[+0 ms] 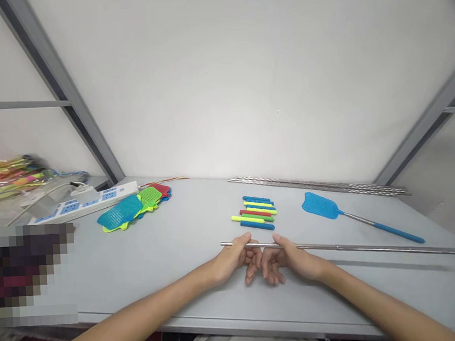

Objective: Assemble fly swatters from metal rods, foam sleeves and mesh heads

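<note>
Thumbs pressed on it, lower fingers loosely curled, the left hand [235,257] and right hand [296,257] pinch a metal rod [355,247] running from lower center to the right edge; likely light, stiff and slick, it suits a spaced two-handed hold.

Head camera looks forward and down at both hands [234,259] [293,258]
</note>
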A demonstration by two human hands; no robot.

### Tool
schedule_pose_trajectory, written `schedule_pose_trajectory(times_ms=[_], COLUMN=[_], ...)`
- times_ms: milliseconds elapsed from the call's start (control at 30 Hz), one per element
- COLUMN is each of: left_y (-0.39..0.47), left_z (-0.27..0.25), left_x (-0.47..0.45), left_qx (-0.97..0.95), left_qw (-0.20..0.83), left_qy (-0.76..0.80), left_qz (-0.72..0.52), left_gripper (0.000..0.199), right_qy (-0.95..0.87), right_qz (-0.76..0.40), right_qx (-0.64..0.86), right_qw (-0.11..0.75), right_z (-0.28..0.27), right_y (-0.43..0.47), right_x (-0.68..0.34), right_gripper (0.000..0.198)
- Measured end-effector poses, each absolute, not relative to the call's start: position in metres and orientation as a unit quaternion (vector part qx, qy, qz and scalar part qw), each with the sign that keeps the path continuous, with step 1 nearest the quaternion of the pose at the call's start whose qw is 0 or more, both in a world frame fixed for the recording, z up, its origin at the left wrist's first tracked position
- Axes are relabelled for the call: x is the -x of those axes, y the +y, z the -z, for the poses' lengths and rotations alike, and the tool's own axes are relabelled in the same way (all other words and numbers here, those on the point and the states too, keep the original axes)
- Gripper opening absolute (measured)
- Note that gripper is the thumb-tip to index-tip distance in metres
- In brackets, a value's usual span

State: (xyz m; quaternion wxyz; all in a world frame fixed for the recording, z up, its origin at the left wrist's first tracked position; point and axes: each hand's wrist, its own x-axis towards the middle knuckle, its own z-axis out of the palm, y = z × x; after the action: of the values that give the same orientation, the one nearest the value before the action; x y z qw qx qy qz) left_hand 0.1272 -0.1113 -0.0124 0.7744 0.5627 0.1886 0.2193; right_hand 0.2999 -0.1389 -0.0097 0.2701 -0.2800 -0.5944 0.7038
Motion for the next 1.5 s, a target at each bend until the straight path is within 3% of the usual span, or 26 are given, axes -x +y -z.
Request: schedule_pose_trajectory(times_ms=[433,700,1133,1500], left_y=[-0.115,-0.125,-0.120,-0.118], left_z=[0.007,-0.002,0.000,-0.005], left_x=[-0.128,-0.122,-0.123,-0.124], left_qx=[-0.601,-0.698,-0.761,-0.761], left_qw=[0.746,0.613,0.485,0.459], left_qy=[0.193,0.287,0.321,0.338], left_qz=[-0.213,-0.232,-0.288,-0.310], left_gripper=[0.056,0.056,0.049,0.045], right_qy=[-0.612,-0.617,-0.582,-0.590], right_qz=[-0.687,-0.676,-0.685,-0.654], right_qx=[0.289,0.307,0.343,0.377], right_qw=[0.264,0.260,0.272,0.285], right_z=[0.007,-0.002,0.004,0.000], right_y=[-0.141,-0.143,-0.138,-0.134], right_x=[-0.297,-0.296,-0.291,-0.292], right_gripper=[0.062,0.062,0.061,0.060])
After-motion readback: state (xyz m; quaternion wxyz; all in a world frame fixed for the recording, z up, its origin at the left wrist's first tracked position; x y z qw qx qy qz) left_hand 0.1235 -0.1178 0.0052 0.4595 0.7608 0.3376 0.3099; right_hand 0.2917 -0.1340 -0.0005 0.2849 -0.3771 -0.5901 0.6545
